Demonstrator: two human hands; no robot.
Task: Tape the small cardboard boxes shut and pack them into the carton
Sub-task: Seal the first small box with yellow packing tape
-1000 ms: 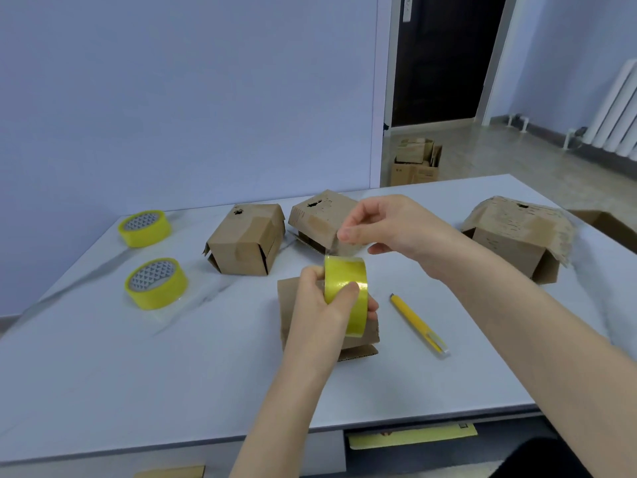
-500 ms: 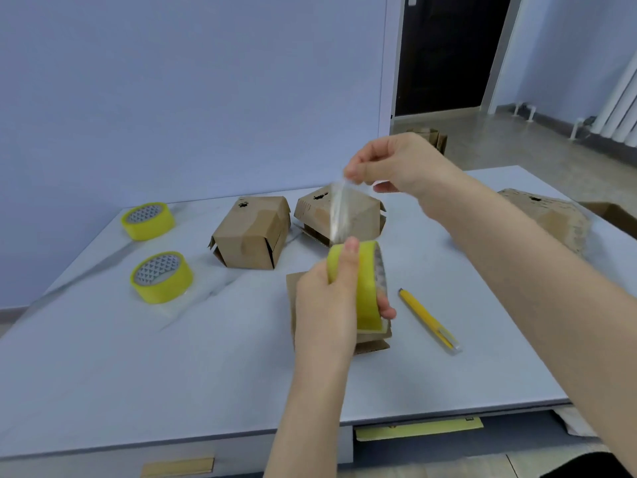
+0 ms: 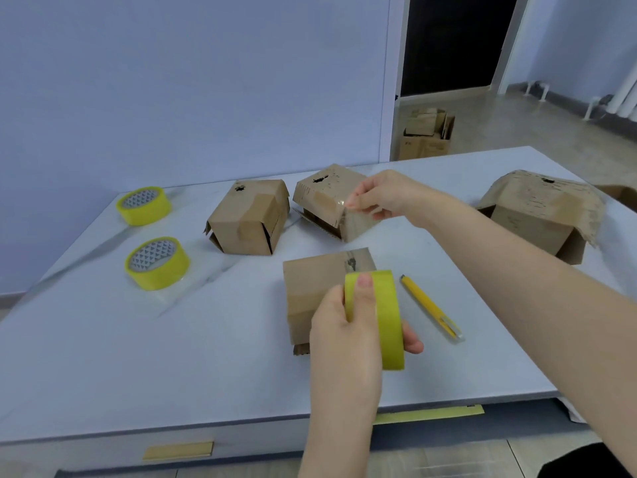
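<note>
Lowered since the earlier frame, the right hand (image 3: 386, 198) is pinched on the clear tape end (image 3: 344, 215), beyond the small box (image 3: 317, 284) on the worktop (image 3: 172, 339). The tape roll (image 3: 391, 322) is gripped by the left hand (image 3: 339, 326) over that box. Film is judged thin, limp, self-sticking; best held taut by its edge.

One head-worn view (wide-angle, close) — looking forward and down over the table (image 3: 103, 357).
</note>
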